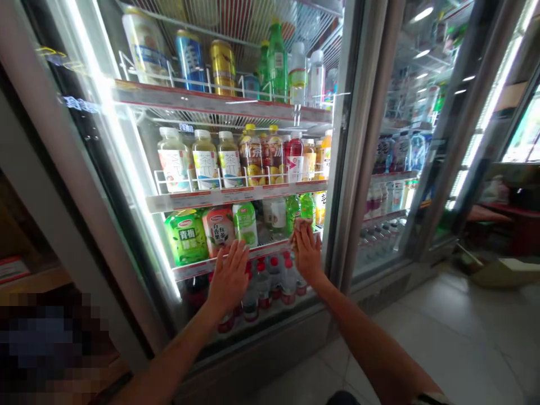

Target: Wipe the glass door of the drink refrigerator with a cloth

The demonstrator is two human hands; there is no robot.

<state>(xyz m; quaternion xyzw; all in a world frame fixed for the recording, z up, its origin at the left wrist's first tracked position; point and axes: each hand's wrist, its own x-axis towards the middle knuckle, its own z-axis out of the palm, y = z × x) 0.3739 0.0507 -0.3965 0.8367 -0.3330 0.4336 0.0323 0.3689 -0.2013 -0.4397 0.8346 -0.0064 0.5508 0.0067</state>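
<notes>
Both hands open and flat against tall clear glass fridge door (pixel 219 169), left hand (pixel 229 275) lower-left, right hand (pixel 307 252) nearer upright steel door edge (pixel 337 169).

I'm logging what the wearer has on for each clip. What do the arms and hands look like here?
Both forearms are bare, with no sleeves in view. The left hand and right hand wear no gloves; no rings or watch are visible.
</notes>
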